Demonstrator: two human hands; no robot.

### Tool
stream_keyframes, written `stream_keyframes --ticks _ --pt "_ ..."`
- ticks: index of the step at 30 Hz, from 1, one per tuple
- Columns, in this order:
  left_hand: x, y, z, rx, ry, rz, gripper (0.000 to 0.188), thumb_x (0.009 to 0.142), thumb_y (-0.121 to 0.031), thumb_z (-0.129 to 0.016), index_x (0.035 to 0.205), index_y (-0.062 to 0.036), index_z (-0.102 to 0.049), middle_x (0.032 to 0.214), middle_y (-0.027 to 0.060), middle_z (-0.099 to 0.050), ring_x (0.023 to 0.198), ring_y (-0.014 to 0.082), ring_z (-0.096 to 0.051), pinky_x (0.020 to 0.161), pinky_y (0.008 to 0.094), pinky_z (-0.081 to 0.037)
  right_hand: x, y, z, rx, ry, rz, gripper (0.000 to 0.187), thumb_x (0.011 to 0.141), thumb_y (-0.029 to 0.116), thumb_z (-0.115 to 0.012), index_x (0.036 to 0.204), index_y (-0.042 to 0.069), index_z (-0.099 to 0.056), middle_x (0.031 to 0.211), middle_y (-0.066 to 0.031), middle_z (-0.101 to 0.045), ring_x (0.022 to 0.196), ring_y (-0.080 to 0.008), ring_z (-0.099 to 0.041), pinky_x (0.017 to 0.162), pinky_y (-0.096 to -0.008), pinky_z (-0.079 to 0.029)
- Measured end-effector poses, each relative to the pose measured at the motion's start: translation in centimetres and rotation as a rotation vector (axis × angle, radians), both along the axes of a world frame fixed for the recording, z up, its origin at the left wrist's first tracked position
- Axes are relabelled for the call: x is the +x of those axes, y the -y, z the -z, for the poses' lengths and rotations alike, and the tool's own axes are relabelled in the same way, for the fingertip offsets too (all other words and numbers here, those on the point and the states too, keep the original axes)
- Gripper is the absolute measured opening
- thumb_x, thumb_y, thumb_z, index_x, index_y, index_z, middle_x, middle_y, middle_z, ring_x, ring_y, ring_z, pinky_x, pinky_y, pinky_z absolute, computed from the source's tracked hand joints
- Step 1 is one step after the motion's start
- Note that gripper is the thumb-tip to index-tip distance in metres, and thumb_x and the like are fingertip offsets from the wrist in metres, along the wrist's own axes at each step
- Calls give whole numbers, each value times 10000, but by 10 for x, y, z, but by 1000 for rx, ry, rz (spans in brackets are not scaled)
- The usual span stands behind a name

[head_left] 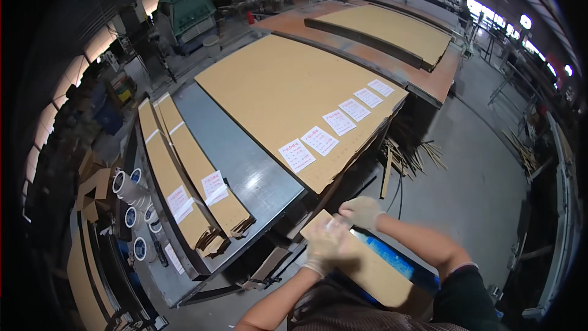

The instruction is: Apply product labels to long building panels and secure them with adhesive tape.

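Observation:
Both my hands wear pale gloves and work at the far end of a long strip-shaped cardboard-covered package in front of my body. My left hand lies over the cardboard near that end, its fingers smeared by motion. A whitish shiny patch shows by its fingertips, too blurred to name. My right hand is closed just beyond the package's right edge; whatever it may hold is hidden. A glossy blue surface runs along the package's right side, below my right forearm.
Ahead, a large cardboard-covered stack bears several printed white labels. Two narrow cardboard-wrapped bundles lie on the grey metal table, beside tape rolls. Wood strips litter the floor at right. Another stack stands behind.

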State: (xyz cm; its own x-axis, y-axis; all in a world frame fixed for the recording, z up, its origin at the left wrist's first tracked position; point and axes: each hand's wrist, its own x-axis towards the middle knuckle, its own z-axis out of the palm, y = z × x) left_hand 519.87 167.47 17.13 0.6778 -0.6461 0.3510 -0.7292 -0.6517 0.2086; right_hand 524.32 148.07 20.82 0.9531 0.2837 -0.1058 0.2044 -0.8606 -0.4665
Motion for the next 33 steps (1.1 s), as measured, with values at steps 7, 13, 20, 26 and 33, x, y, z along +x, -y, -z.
stream_keyframes --ticks 7,13,20,26,33 --pt "-185 95 -28 -244 -696 1018 659 685 -432 -811 1151 -13 -605 1214 192 -592 1217 296 -533 1036 476 -387 -263 50 -119 1571 -525 228 726 751 304 -782 1301 -72 -493 946 -203 -691 581 -137 -580 522 -255 -457" --pt "-203 106 -151 398 -552 1002 856 584 -432 -816 1262 11 -539 1175 203 -593 1128 341 -568 949 410 -449 -544 3 -37 1423 -537 563 739 890 510 -655 1400 27 -427 1303 -209 -581 1050 -290 -663 691 -280 -564" --pt "-216 -46 -143 -199 -577 982 1052 587 -381 -845 1424 1 -335 1307 203 -494 1229 374 -479 1067 432 -349 -687 98 -112 1409 615 571 786 898 636 -542 1436 71 -440 1438 -83 -476 1323 -242 -451 1092 -430 -385" --pt "-268 -140 -113 -487 -801 652 1283 545 -434 -899 1520 -16 -178 1495 194 -353 1386 369 -353 1172 472 -244 -482 -89 -84 708 189 399 1062 741 649 -720 1486 15 -307 1473 -186 -409 1363 -336 -404 1142 -477 -304" --pt "-295 -176 -30 -458 -775 337 1161 573 -402 -902 1463 -20 -261 1378 223 -430 1306 390 -422 1119 433 -337 -414 -159 -47 653 173 31 1094 606 358 -930 1415 -23 -300 1276 -193 -516 1165 -298 -577 1030 -384 -448"
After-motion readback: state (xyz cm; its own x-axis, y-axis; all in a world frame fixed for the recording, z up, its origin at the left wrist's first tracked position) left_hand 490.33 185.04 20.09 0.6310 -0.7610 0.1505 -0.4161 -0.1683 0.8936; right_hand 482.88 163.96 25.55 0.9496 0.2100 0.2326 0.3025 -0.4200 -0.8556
